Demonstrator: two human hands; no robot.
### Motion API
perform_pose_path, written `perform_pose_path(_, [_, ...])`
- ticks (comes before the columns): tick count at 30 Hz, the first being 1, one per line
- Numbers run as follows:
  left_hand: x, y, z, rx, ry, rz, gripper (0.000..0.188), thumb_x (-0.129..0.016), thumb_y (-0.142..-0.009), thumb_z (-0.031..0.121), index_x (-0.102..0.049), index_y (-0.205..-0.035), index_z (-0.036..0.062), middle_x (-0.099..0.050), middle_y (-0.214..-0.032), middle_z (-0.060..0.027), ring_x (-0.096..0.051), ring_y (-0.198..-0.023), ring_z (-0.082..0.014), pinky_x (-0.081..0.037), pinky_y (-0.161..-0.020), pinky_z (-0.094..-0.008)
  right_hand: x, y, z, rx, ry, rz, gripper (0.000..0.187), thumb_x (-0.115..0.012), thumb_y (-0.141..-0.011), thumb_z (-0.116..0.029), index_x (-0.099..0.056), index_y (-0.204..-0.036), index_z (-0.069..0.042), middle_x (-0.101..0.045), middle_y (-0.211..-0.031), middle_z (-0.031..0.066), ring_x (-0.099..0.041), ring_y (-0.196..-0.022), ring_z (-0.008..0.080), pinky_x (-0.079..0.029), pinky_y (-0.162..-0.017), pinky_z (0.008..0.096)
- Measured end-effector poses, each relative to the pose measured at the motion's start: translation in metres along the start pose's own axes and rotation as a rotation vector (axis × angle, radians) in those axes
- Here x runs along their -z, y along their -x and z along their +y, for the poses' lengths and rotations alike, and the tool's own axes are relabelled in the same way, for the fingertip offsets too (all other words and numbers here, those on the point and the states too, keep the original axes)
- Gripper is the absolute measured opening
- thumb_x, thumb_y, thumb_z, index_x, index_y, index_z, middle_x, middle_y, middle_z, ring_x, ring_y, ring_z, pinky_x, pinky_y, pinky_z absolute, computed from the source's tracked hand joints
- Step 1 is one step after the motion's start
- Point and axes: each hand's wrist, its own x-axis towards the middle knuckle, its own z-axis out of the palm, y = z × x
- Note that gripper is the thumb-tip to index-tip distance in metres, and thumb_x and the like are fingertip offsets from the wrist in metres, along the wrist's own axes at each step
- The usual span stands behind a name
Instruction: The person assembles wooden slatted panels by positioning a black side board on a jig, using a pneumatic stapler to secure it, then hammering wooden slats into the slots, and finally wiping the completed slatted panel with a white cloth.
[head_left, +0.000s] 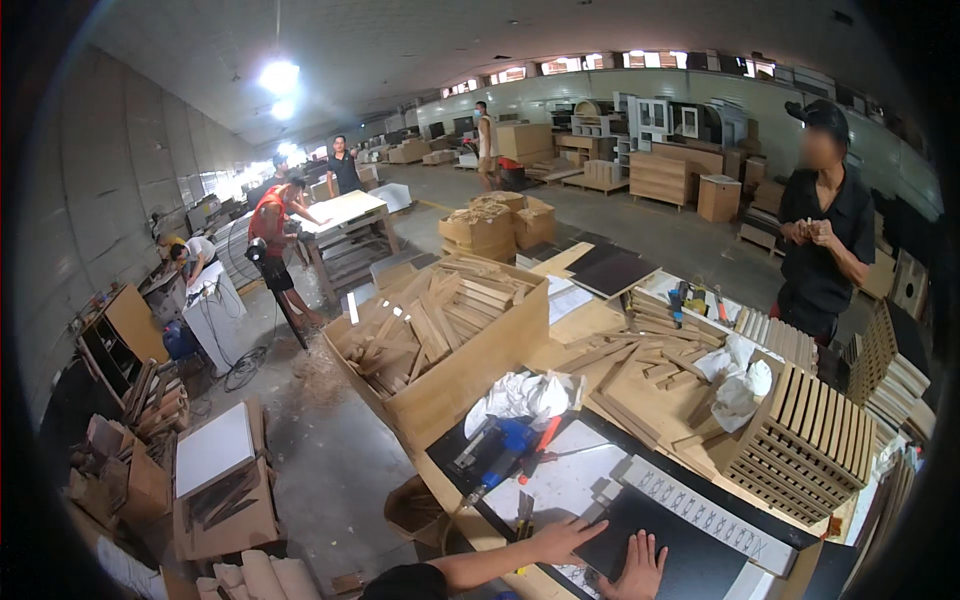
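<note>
My left hand (566, 540) reaches in from the left and rests at the left edge of a flat black panel (680, 540), fingers stretched out. Beside it, my right hand (637, 572) lies on the same panel with its fingers apart. Along the panel's far side runs a long white strip (700, 512) with a row of dark crossed marks. A blue power tool (510, 436) lies on the bench farther off, next to a tool with a red handle (548, 434). A crumpled white plastic bag (525, 398) sits just behind them.
A large open box (470, 400) of wood strips stands beyond the bench's left. Loose wooden sticks (640, 365) and stacked slatted wooden frames (810, 425) occupy its right. A person in black (825, 230) stands across at the right. Other people work farther back.
</note>
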Motion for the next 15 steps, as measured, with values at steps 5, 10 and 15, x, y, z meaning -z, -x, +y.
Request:
perform_pose_path(5, [-0.008, -0.001, -0.001, -0.013, -0.057, 0.040, 0.105, -0.075, -0.065, 0.036, -0.012, -0.147, 0.0169, -0.049, -0.113, -0.0156, -0.051, -0.099, -0.0365, -0.047, -0.082, -0.0421, -0.016, 0.002, 0.010, -0.006, 0.036, 0.005, 0.088, -0.058, -0.076, -0.053, -0.028, -0.141, -0.002, -0.027, -0.147, 0.0174, -0.021, -0.138, 0.0337, -0.012, -0.111, 0.0535])
perform_pose_path(10, [0.002, -0.003, -0.002, 0.035, -0.029, 0.068, 0.104, -0.076, -0.065, 0.039, -0.016, -0.147, 0.0200, -0.050, -0.119, -0.0138, -0.053, -0.104, -0.0352, -0.047, -0.082, -0.0417, -0.030, -0.004, 0.013, 0.011, -0.102, 0.177, 0.091, -0.059, -0.064, -0.059, -0.043, -0.129, 0.003, -0.039, -0.137, 0.0230, -0.031, -0.131, 0.0391, -0.015, -0.108, 0.0585])
perform_pose_path(15, [0.009, -0.008, 0.000, 0.045, -0.002, -0.035, 0.105, -0.073, -0.067, 0.047, -0.012, -0.147, 0.0176, -0.050, -0.121, -0.0200, -0.050, -0.110, -0.0387, -0.045, -0.090, -0.0443, 0.009, 0.047, 0.016, -0.186, -0.003, 0.073, 0.083, -0.059, -0.077, -0.052, -0.032, -0.140, -0.006, -0.029, -0.146, 0.0181, -0.022, -0.137, 0.0347, -0.013, -0.110, 0.0527])
